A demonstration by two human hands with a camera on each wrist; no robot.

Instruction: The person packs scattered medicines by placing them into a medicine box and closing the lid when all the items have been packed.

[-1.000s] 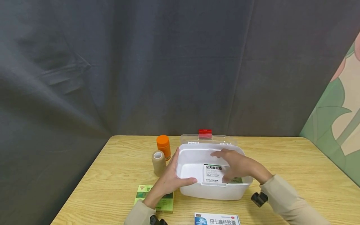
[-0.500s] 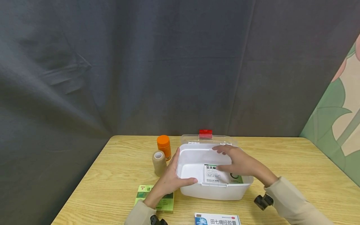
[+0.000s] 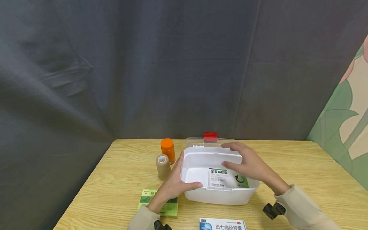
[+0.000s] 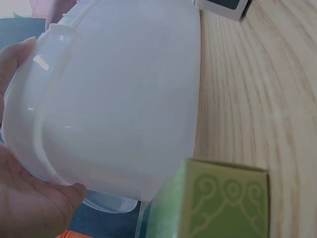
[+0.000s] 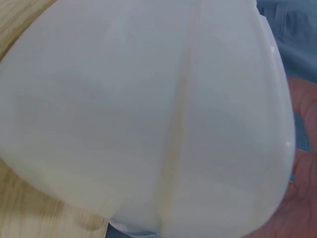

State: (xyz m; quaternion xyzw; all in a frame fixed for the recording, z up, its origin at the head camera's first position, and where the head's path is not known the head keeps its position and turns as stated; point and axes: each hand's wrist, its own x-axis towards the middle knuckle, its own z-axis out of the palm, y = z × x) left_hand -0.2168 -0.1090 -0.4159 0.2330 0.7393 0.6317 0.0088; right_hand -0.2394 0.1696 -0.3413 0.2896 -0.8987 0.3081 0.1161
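The left hand (image 3: 172, 183) grips the left end of a white, semi-translucent plastic box (image 3: 217, 197) with rounded corners, its thumb along the near rim and its fingers against the outer side wall. The right hand (image 3: 248, 164) is spread wide above the opposite end, thumb well apart from the fingers, holding nothing; whether a fingertip brushes the rim cannot be told.

The box stands between the two hands on a wood-grained table (image 3: 293, 172). It would probably handle as light and fairly stiff, its glossy walls somewhat slippery, so the lipped rim, or both ends together, should give the surest hold. Inside, below the right thumb, a flat white-and-green printed carton (image 3: 217, 179) lies on the floor of the box. It looks like thin card, light and easily crushed; a gentle pinch across opposite edges would suit it.

Beyond the hands, the hinged lid (image 3: 194, 141) of thin clear plastic lies folded back, carrying a glossy red latch (image 3: 210, 136). Just left of the left fingers stand a matte beige cylindrical roll (image 3: 163, 169) with a white core and, behind it, a smooth orange bottle (image 3: 168, 148). A flat green carton (image 3: 169, 207) lies partly hidden by the left wrist, and a white-and-blue carton (image 3: 222, 224) lies nearer the person, between both forearms.
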